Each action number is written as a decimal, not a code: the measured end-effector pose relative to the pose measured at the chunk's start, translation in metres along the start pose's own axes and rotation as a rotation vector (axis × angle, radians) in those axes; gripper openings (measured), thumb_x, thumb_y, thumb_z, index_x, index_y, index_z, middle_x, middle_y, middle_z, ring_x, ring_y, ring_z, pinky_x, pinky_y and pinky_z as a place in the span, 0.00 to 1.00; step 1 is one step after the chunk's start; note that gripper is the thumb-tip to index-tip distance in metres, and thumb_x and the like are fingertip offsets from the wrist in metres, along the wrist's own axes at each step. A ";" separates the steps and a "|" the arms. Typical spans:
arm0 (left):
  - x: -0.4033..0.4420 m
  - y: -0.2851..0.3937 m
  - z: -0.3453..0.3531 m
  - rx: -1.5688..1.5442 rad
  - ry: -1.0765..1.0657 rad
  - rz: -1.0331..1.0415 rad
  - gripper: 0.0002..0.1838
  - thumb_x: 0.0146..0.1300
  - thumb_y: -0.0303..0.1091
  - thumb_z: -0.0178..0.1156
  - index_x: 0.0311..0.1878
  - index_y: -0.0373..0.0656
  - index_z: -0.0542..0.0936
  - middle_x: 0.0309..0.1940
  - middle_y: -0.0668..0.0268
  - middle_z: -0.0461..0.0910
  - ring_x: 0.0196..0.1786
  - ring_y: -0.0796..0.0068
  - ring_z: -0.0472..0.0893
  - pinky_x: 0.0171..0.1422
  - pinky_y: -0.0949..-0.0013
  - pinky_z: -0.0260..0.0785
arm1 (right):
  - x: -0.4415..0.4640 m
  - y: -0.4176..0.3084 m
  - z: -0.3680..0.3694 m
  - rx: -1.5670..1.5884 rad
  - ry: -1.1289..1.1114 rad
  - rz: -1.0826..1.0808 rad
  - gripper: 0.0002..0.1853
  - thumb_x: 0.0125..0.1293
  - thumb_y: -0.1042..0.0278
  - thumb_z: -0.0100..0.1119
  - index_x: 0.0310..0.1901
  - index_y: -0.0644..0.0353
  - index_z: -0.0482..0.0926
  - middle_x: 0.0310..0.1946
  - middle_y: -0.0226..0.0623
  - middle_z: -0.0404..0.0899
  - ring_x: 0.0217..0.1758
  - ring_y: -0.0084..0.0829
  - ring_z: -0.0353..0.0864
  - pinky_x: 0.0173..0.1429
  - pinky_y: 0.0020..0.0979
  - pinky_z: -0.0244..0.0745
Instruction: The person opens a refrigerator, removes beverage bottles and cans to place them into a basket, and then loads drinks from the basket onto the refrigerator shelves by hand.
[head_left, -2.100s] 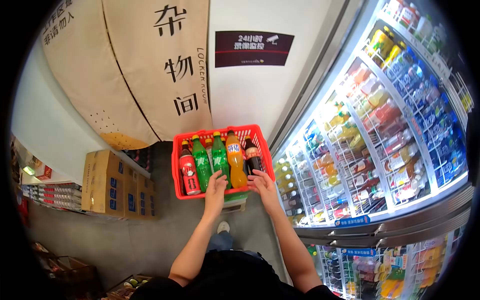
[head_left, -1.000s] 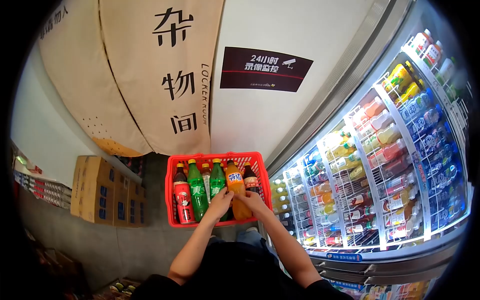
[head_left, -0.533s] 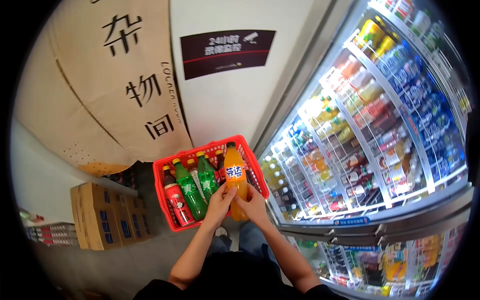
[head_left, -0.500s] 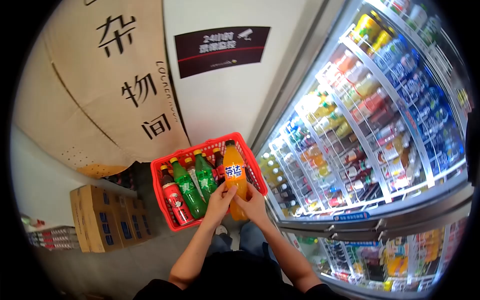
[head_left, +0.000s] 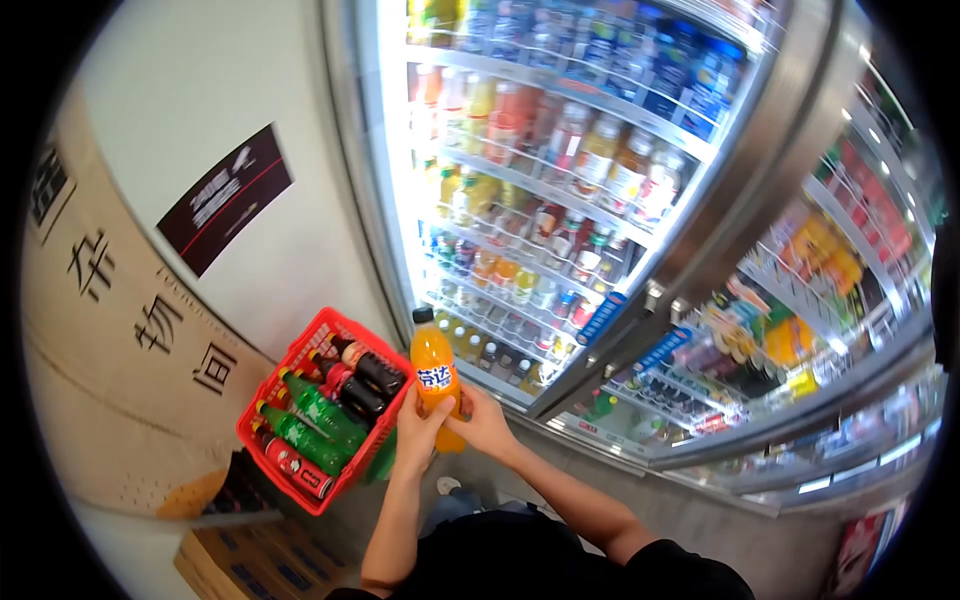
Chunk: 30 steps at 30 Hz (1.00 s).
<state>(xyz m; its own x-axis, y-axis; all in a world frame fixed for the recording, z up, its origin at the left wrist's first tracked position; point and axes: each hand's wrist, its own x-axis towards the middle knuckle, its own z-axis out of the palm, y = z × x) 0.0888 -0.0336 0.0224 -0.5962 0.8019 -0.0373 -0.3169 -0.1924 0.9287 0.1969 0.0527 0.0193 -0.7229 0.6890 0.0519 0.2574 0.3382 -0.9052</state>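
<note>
An orange soda bottle with a black cap and a blue-and-white label stands upright between my hands. My left hand grips its lower left side, thumb across the front. From the right, my right hand wraps the lower part of the same bottle. Just left of it is a red plastic basket. Inside lie green soda bottles, dark cola bottles and a red-labelled bottle. The basket's support is hidden.
A lit glass-door drinks fridge stands ahead, with more fridge doors to the right. Cardboard boxes sit on the floor at lower left. A dark sign hangs on the white wall beside a beige curtain.
My view has turned right, so the basket and curtain sit further left and the fridge fills the centre. The orange soda bottle stays in both hands, now beside the basket rather than over it.
</note>
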 end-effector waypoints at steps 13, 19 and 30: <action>-0.088 -0.108 0.122 0.164 -0.317 -0.200 0.31 0.65 0.30 0.67 0.69 0.37 0.68 0.55 0.61 0.79 0.55 0.73 0.79 0.60 0.70 0.71 | -0.166 0.108 -0.106 0.277 0.133 0.185 0.30 0.66 0.71 0.64 0.68 0.65 0.67 0.56 0.43 0.79 0.57 0.30 0.81 0.62 0.33 0.76; -0.098 -0.109 0.151 0.174 -0.422 -0.174 0.33 0.65 0.31 0.67 0.70 0.36 0.66 0.57 0.60 0.78 0.57 0.73 0.79 0.61 0.69 0.70 | -0.187 0.111 -0.163 0.420 0.136 0.072 0.26 0.72 0.65 0.59 0.69 0.62 0.68 0.56 0.39 0.79 0.58 0.26 0.78 0.63 0.31 0.73; -0.062 -0.082 0.168 0.154 -0.459 -0.085 0.32 0.65 0.28 0.66 0.70 0.36 0.65 0.57 0.62 0.78 0.57 0.73 0.79 0.62 0.69 0.70 | -0.110 0.107 -0.218 0.290 0.675 -0.023 0.23 0.73 0.63 0.59 0.66 0.61 0.72 0.60 0.41 0.78 0.61 0.29 0.77 0.64 0.29 0.70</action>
<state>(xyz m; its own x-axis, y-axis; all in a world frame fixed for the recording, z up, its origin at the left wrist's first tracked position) 0.2754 0.0268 0.0108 -0.1752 0.9844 0.0191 -0.2170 -0.0575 0.9745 0.4440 0.1524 0.0084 -0.1500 0.9601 0.2360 -0.0007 0.2386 -0.9711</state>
